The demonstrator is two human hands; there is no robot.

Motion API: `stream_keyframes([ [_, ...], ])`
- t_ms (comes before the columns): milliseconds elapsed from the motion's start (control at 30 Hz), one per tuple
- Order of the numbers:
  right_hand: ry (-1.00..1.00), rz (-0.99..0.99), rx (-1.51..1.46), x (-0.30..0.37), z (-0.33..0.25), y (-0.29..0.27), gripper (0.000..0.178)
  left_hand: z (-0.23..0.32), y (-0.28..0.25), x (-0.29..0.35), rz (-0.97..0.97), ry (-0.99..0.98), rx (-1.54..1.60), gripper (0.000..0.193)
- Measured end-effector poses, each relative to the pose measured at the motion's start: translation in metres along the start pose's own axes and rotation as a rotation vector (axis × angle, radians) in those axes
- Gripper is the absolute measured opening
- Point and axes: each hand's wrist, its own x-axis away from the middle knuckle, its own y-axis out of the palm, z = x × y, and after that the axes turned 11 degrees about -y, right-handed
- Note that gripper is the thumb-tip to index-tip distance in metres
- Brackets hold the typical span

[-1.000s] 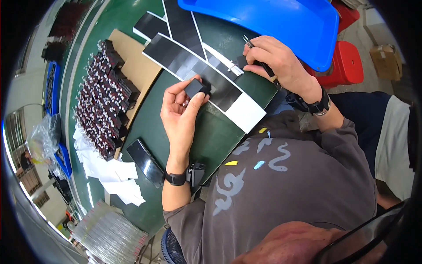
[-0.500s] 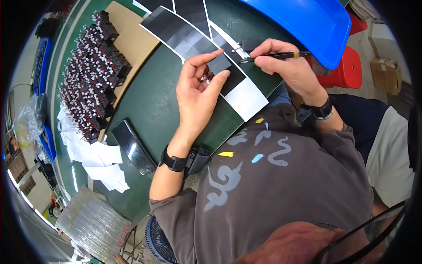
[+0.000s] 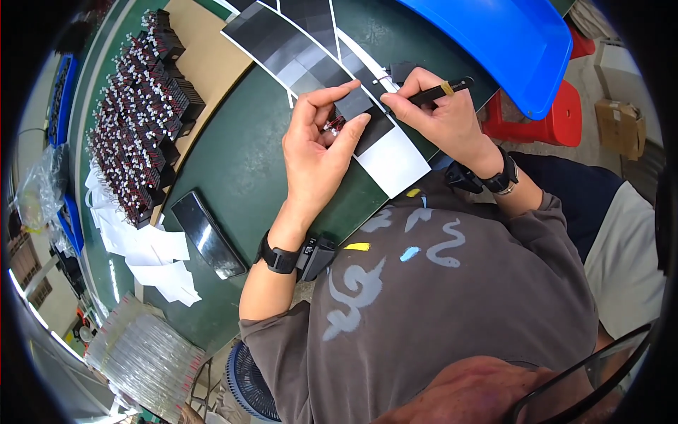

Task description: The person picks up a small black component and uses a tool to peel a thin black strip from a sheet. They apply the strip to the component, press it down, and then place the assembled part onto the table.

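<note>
My left hand (image 3: 311, 159) is closed round a small flat dark-grey block (image 3: 353, 105), held between the thumb and the fingers. Thin red and black wires (image 3: 333, 126) with a white plug bunch up by its palm. My right hand (image 3: 452, 120) pinches what looks like black tweezers (image 3: 460, 84) with a tan band. Their tip is hidden by the fingers, close to the right of the block. Beneath both hands lies a long white-edged sheet (image 3: 397, 164) bearing black and grey rectangles.
Many wired black blocks (image 3: 134, 120) stand in rows on a cardboard sheet (image 3: 212, 42) at left. A phone (image 3: 206, 234) and white paper scraps (image 3: 159, 247) lie nearer. A blue tray (image 3: 522, 56) stands at far right, above a red stool (image 3: 561, 116). A fan (image 3: 247, 381) is below.
My right hand has shifted a little left and turned, swinging the tweezers' back end left; their tip has gone behind the fingers. My left hand keeps its hold on the block.
</note>
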Motion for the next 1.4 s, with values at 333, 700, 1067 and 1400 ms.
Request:
stream_keyframes([
  [333,-0.145,-0.062,-0.091,0.000,0.005,-0.009,0.015,0.002,-0.001,-0.003,-0.006,-0.010,0.012,0.032],
  [700,-0.022,-0.044,-0.014,-0.001,-0.004,-0.006,0.017,0.004,0.000,0.003,-0.001,-0.021,0.022,0.032],
  [1067,-0.005,-0.026,-0.045,0.001,0.001,-0.006,0.016,0.004,0.004,0.001,-0.012,-0.020,0.027,0.033],
  [1400,-0.498,-0.073,-0.024,0.005,0.009,-0.012,0.011,0.006,0.004,0.000,-0.018,-0.013,-0.012,0.033],
])
